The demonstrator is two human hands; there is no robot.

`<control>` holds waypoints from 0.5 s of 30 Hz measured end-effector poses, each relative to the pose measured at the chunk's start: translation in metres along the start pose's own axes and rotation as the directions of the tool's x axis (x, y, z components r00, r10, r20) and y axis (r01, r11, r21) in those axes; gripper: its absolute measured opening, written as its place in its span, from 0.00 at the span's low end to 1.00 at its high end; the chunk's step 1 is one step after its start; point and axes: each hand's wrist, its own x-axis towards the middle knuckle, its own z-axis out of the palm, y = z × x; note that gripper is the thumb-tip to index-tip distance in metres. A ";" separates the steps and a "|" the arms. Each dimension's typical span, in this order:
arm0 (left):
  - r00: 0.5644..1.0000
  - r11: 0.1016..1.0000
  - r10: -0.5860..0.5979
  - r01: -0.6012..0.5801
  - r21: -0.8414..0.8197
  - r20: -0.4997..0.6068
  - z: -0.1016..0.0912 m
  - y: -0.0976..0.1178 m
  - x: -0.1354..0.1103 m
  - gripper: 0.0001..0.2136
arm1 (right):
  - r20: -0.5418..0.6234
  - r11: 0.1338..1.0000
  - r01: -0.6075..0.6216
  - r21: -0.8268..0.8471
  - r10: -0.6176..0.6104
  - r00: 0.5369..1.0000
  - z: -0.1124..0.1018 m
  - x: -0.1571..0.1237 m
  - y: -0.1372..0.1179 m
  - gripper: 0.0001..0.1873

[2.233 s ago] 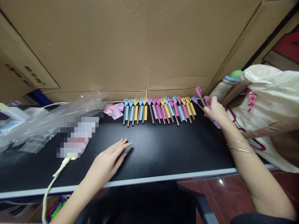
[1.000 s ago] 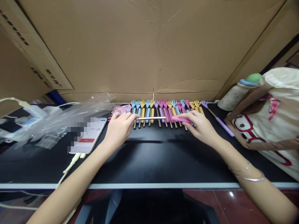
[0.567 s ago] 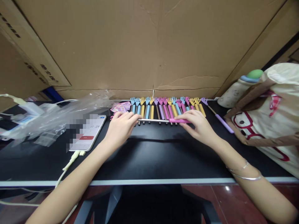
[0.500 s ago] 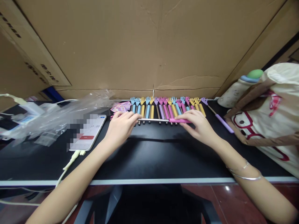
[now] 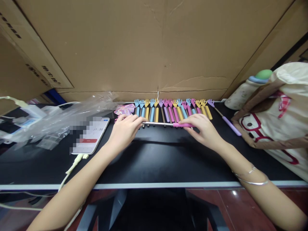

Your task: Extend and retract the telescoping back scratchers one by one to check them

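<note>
A row of several small hand-shaped back scratchers (image 5: 172,110) in blue, yellow, pink and purple lies along the far edge of the black table (image 5: 154,160). I hold one pink-handled scratcher (image 5: 166,124) sideways across the near ends of that row. My left hand (image 5: 125,130) pinches its head end, my right hand (image 5: 203,128) grips its pink handle. Its metal rod is extended between my hands. A purple scratcher (image 5: 223,117), also extended, lies apart at the right.
A phone (image 5: 92,134) on a white cable lies left of my hands, beside crumpled clear plastic bags (image 5: 55,120). Pink cards (image 5: 124,110) sit by the row. A cream cloth bag (image 5: 276,112) and a bottle (image 5: 247,88) stand at right. Cardboard walls (image 5: 154,48) rise behind.
My right hand took the pink scratcher from the right end to the middle. My left hand came up and gripped its head. The rod now lies across the row's near ends.
</note>
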 end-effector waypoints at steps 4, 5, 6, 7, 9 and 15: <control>1.000 1.000 -0.006 0.006 -0.012 0.004 -0.002 -0.001 0.000 0.12 | 0.010 1.000 0.000 0.008 0.000 1.000 0.001 -0.001 0.002 0.12; 1.000 1.000 -0.006 0.006 -0.024 0.003 -0.002 -0.001 0.000 0.12 | 0.014 1.000 -0.004 0.012 0.004 1.000 0.001 -0.002 0.002 0.12; 1.000 0.999 -0.006 0.006 -0.034 0.001 -0.002 -0.002 0.000 0.12 | 0.018 1.000 -0.010 0.016 0.010 1.000 0.001 -0.002 0.003 0.12; 1.000 0.999 -0.005 0.005 -0.041 -0.002 -0.002 -0.002 0.000 0.12 | 0.023 1.000 -0.019 0.019 0.019 1.000 0.002 -0.002 0.003 0.12; 1.000 0.999 -0.003 0.002 -0.039 -0.011 -0.002 -0.003 0.000 0.12 | 0.038 0.999 -0.037 0.021 0.036 0.999 0.002 -0.002 0.003 0.12; 0.998 0.999 0.017 -0.019 -0.037 -0.059 0.000 -0.004 -0.001 0.14 | 0.115 0.990 -0.107 0.087 0.097 0.989 0.004 -0.003 0.004 0.13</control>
